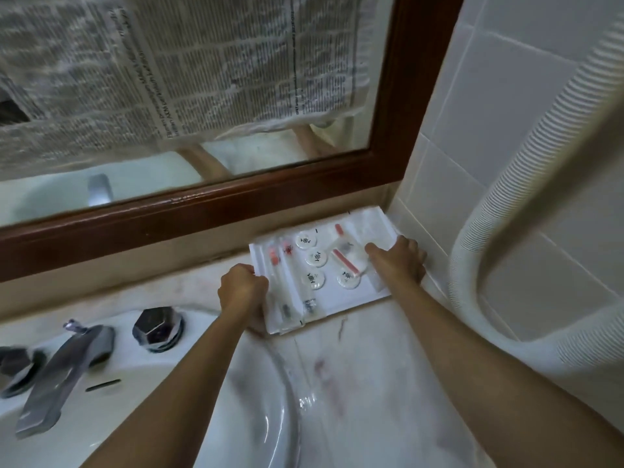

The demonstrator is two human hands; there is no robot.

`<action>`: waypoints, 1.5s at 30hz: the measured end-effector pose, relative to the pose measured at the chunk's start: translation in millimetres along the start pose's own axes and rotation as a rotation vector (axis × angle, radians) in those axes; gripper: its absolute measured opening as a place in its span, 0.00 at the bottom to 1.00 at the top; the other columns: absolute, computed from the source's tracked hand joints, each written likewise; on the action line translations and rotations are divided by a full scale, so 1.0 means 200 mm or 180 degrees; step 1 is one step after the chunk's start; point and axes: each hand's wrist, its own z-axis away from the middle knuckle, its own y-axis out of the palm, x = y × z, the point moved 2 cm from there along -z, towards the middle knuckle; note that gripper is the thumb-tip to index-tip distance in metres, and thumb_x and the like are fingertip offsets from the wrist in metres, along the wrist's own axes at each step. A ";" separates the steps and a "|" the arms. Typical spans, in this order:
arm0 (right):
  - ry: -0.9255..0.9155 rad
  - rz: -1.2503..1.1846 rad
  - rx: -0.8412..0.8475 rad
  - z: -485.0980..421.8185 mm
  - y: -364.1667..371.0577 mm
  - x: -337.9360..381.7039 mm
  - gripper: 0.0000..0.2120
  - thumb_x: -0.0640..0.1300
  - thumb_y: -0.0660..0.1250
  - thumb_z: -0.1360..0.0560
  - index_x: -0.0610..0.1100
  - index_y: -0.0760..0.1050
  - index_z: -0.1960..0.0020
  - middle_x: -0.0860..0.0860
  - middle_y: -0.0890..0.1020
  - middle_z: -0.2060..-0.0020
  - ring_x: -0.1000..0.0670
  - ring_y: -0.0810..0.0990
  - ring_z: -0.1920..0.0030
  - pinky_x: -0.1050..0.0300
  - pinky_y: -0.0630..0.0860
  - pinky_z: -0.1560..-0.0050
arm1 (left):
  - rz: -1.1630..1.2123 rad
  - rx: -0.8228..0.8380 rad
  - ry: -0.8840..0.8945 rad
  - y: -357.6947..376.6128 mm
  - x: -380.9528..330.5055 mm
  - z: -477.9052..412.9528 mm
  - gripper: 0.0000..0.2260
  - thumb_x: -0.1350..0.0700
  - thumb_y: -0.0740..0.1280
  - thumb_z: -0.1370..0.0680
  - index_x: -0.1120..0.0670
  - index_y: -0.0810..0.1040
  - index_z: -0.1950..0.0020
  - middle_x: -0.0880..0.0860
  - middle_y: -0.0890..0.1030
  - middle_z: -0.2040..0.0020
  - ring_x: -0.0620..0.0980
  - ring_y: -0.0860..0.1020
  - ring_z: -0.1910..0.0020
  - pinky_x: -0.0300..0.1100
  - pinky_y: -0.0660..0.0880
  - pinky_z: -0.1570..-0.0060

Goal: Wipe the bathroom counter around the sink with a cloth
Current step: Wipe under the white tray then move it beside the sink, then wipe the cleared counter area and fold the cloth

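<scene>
A wood-framed mirror (202, 211) spans the back wall; sheets of newspaper (202, 69) cover most of its glass. A tiled wall (489, 113) closes the right side; a white corrugated hose (469, 258) runs down it and curves along the base. The marble counter (371, 366) lies below, between the tiled wall and the sink (256, 417); reddish smears show on its surface. The sink sits at lower left; its rim carries a chrome faucet (64, 369) and a faceted handle (158, 329). A white tray (337, 298) occupies the back right corner of the counter, just beside both walls; whether it rests or is lifted cannot be told. The left hand (243, 292) grips the tray's left edge, fingers curled under; the right hand (398, 261) grips the right edge, thumb on top. The tray holds wrapped toiletries; four round white discs (316, 258) lie at its centre.
</scene>
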 end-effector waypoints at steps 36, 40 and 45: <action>-0.2562 -0.0800 0.1568 2.06 0.08 -0.33 0.12 0.34 0.70 0.29 0.47 0.80 0.50 0.61 0.78 0.56 0.51 0.72 0.47 0.64 0.65 0.48 | 0.1076 -0.1583 -0.0101 -0.51 1.45 1.85 0.15 0.62 0.70 0.27 0.41 0.78 0.51 0.39 0.80 0.50 0.39 0.78 0.52 0.37 0.75 0.57; -0.2934 -0.0562 0.1929 2.42 0.26 -0.22 0.11 0.35 0.68 0.27 0.47 0.80 0.48 0.62 0.77 0.55 0.54 0.70 0.46 0.64 0.64 0.48 | 0.0794 -0.1840 -0.0360 -0.71 1.82 1.98 0.14 0.61 0.70 0.26 0.43 0.77 0.49 0.42 0.78 0.48 0.45 0.76 0.47 0.39 0.74 0.51; -0.3055 -0.0365 0.2287 2.88 0.51 -0.01 0.11 0.36 0.65 0.26 0.48 0.79 0.47 0.60 0.76 0.55 0.54 0.69 0.46 0.64 0.62 0.51 | 0.0643 -0.1847 -0.0514 -0.99 2.26 2.07 0.14 0.61 0.70 0.26 0.42 0.75 0.48 0.40 0.75 0.47 0.41 0.73 0.44 0.24 0.65 0.51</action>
